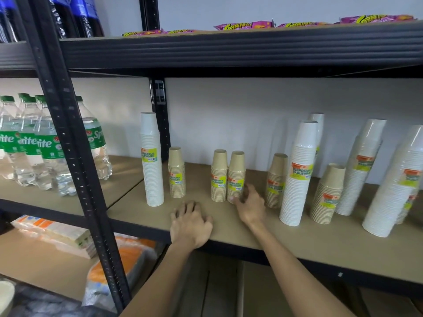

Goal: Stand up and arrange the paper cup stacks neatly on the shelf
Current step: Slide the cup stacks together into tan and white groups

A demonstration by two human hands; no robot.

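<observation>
Wrapped paper cup stacks stand upright on the brown shelf board (229, 227). At the left are a tall white stack (151, 161) and a short tan stack (176, 173). Two tan stacks (219, 177) (236, 177) stand side by side in the middle. My right hand (248, 205) touches the base of the right one, thumb in front and fingers at its side. My left hand (191, 221) rests palm down on the board with fingers loosely bent, holding nothing. Further right stand another tan stack (275, 181), a tall white stack (298, 175), a tan stack (327, 195) and more white stacks (359, 170) (393, 186).
A black upright post (75, 156) divides the shelving; Sprite bottles (34, 143) stand in the left bay. The black shelf beam (229, 49) above carries pink snack bags (245, 26). Packs in orange and white (52, 234) lie on the lower shelf.
</observation>
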